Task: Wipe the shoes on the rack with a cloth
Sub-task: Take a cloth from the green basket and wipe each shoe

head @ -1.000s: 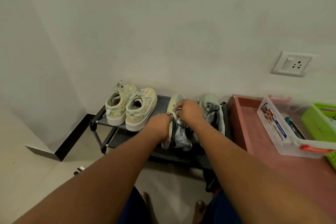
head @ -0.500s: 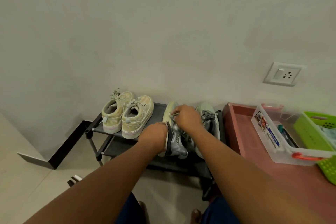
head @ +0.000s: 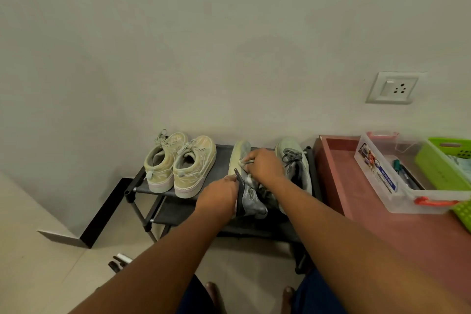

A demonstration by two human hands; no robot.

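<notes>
Dim, even indoor light with a green-grey cast, no glare anywhere. Soft shadow on the wall [head: 254, 58] above and behind the shoe rack [head: 224, 153], deeper shade under the rack's lower shelf and at the dark skirting far left. Strong wide-angle distortion: socket plate [head: 392, 88] tilted at right, floor edge bent at left, forearms stretched huge toward the near corners. Fair sharpness at centre, slight softness on both hands and along the near edges.

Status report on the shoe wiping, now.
Left hand steadies grey shoe, tipped on its side on rack. Right hand presses cloth against it. Nothing in the way.
</notes>
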